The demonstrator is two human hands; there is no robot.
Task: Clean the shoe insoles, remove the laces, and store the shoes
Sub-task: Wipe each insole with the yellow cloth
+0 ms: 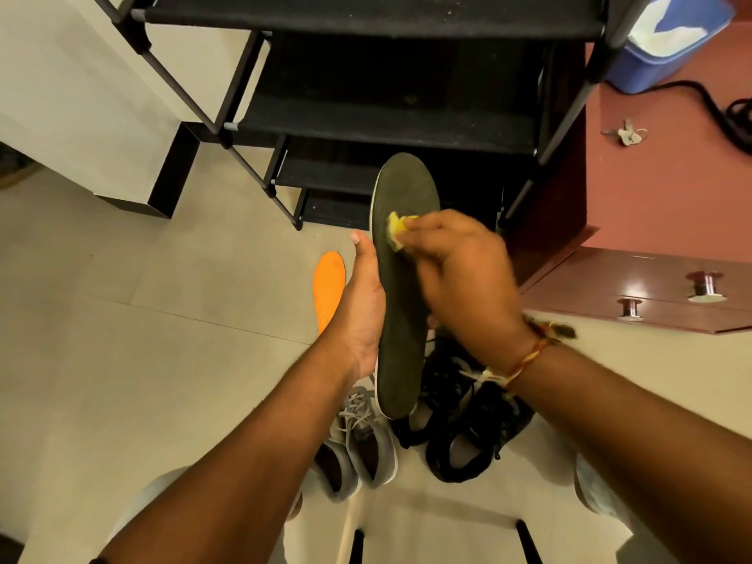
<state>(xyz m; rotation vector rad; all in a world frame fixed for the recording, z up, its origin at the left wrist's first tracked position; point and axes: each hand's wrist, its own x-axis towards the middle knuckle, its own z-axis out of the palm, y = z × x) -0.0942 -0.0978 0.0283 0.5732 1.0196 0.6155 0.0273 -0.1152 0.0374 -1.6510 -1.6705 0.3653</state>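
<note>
My left hand (pixel 362 303) holds a dark green insole (pixel 403 197) upright by its left edge, thumb along the rim. A small yellow cloth (pixel 396 227) is pinched in my right hand (pixel 460 278) and pressed against the insole's face near its middle. On the tiled floor to the left lies an orange insole (pixel 329 287), partly behind my left hand. Below my hands stand a pair of grey laced sneakers (pixel 362 437) and a pair of black laced shoes (pixel 468 433).
A black multi-tier shoe rack (pixel 390 116) stands straight ahead. At the right is a reddish-brown cabinet (pixel 659 205) with metal knobs, with keys (pixel 626 134), a black cable and a blue container (pixel 671 38) on top. A black stool frame (pixel 525 539) shows at the bottom.
</note>
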